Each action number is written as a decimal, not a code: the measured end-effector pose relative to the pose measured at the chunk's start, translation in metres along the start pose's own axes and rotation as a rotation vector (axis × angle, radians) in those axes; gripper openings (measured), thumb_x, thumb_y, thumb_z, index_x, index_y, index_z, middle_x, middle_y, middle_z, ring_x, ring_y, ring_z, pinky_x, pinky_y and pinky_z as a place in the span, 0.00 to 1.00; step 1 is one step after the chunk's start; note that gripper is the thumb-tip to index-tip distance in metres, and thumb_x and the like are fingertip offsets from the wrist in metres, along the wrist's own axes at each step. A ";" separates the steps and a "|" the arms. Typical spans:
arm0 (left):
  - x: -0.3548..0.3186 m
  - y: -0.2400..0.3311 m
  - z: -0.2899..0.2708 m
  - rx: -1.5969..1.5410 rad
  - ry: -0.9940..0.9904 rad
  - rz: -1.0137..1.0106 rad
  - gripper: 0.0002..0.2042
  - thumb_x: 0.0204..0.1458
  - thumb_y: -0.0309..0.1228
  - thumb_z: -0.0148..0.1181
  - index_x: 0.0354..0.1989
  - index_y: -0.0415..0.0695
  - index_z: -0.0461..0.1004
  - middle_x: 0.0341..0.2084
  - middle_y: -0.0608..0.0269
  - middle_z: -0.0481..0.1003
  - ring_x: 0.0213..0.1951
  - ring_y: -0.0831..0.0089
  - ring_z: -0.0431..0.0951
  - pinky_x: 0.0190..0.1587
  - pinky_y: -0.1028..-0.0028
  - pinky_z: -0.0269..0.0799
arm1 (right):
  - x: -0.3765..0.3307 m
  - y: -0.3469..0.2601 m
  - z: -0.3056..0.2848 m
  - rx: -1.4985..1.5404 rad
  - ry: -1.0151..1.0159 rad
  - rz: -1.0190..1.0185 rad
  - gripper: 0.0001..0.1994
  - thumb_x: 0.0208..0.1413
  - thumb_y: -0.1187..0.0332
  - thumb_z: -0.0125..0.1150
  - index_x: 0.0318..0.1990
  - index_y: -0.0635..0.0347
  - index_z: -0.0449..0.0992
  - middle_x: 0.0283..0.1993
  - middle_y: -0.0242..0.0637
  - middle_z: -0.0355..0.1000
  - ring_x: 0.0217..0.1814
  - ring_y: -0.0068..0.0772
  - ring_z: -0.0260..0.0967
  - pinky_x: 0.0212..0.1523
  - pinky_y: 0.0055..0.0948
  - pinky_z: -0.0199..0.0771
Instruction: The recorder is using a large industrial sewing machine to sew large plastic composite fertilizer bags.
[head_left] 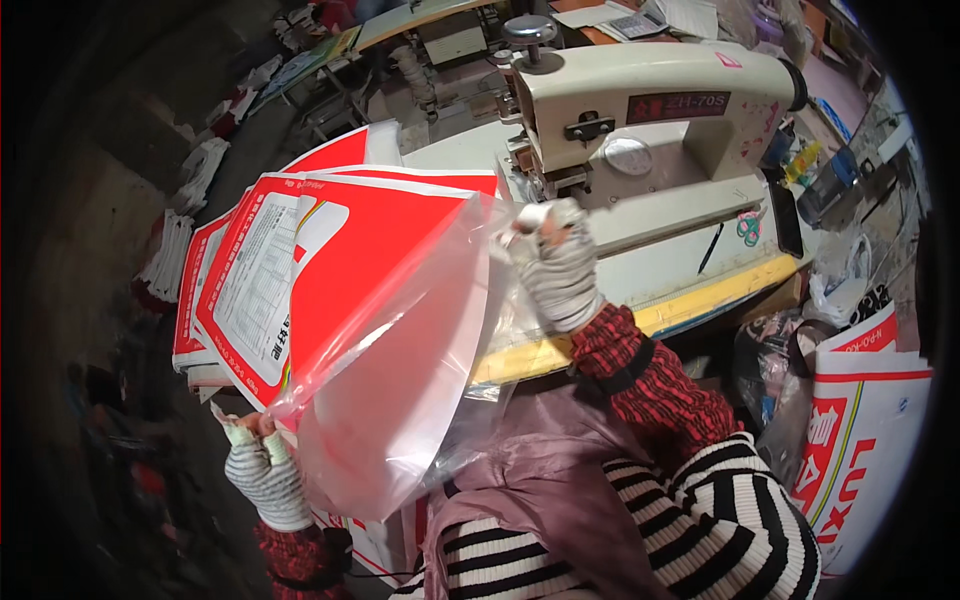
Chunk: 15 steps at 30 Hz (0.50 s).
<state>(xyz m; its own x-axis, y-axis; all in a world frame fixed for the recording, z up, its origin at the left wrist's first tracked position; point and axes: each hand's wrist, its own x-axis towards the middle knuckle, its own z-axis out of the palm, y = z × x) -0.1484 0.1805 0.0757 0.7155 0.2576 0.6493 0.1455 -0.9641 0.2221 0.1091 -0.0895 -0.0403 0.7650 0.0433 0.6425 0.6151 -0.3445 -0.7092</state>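
Observation:
A red and white printed bag (365, 255) with a clear plastic liner (395, 410) spreads in front of me, its lower part hanging over my lap. My left hand (265, 470), in a striped fingerless glove, is closed on the bag's lower left corner. At the opposite edge, my right hand (555, 260), gloved alike, pinches the liner near its upper right corner; its fingertips are slightly blurred. More printed bags (205, 285) lie stacked underneath on the left. The cream sewing machine (650, 110) stands just beyond my right hand.
The machine table has a worn yellow front edge (690, 295). On it lie a pen (711, 248), small scissors (748, 228) and a dark phone (785, 220). Printed bags (865, 440) stand at the lower right. Folded white bundles (170, 260) sit at the far left.

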 end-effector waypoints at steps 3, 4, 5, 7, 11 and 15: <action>0.006 0.004 0.002 -0.049 0.066 -0.042 0.06 0.56 0.25 0.53 0.33 0.35 0.72 0.20 0.57 0.74 0.20 0.69 0.72 0.29 0.74 0.68 | 0.041 -0.035 -0.024 -0.258 0.381 -0.264 0.09 0.41 0.70 0.63 0.33 0.59 0.75 0.32 0.40 0.70 0.37 0.40 0.68 0.40 0.33 0.69; 0.007 0.005 0.001 -0.047 0.069 -0.047 0.06 0.56 0.25 0.53 0.33 0.35 0.72 0.20 0.57 0.74 0.20 0.69 0.72 0.29 0.74 0.68 | 0.046 -0.028 -0.021 -0.254 0.378 -0.268 0.09 0.41 0.70 0.63 0.33 0.59 0.75 0.32 0.40 0.70 0.37 0.40 0.68 0.40 0.33 0.69; 0.008 0.005 0.000 -0.050 0.068 -0.054 0.05 0.56 0.23 0.50 0.35 0.35 0.71 0.22 0.58 0.74 0.22 0.71 0.72 0.31 0.75 0.68 | 0.046 -0.015 -0.013 -0.152 0.096 -0.267 0.08 0.42 0.71 0.61 0.33 0.58 0.75 0.30 0.40 0.71 0.35 0.40 0.69 0.38 0.33 0.70; 0.008 -0.001 -0.001 -0.004 0.095 -0.004 0.06 0.56 0.21 0.48 0.39 0.36 0.71 0.24 0.60 0.74 0.25 0.73 0.71 0.34 0.76 0.67 | 0.024 -0.012 0.010 -0.036 -0.168 -0.225 0.09 0.45 0.76 0.54 0.35 0.55 0.76 0.27 0.39 0.72 0.31 0.38 0.72 0.33 0.32 0.73; -0.003 -0.007 -0.009 0.057 0.183 -0.093 0.08 0.52 0.19 0.50 0.39 0.37 0.72 0.25 0.56 0.75 0.24 0.69 0.74 0.32 0.74 0.69 | -0.013 -0.026 0.036 -0.097 -0.503 -0.507 0.06 0.47 0.75 0.51 0.32 0.56 0.73 0.27 0.40 0.71 0.31 0.37 0.73 0.34 0.33 0.74; -0.034 -0.018 -0.021 0.345 0.076 0.167 0.10 0.38 0.22 0.53 0.32 0.42 0.72 0.17 0.61 0.71 0.13 0.63 0.66 0.19 0.67 0.61 | 0.044 -0.036 0.017 -0.010 -0.186 0.006 0.06 0.46 0.68 0.55 0.33 0.56 0.72 0.25 0.40 0.70 0.32 0.40 0.72 0.36 0.38 0.72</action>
<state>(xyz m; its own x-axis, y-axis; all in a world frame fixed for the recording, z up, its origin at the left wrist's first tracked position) -0.1896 0.1902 0.0655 0.6980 0.0871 0.7108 0.2618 -0.9549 -0.1401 0.1239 -0.0590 0.0088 0.7915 0.2138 0.5726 0.6091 -0.3544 -0.7095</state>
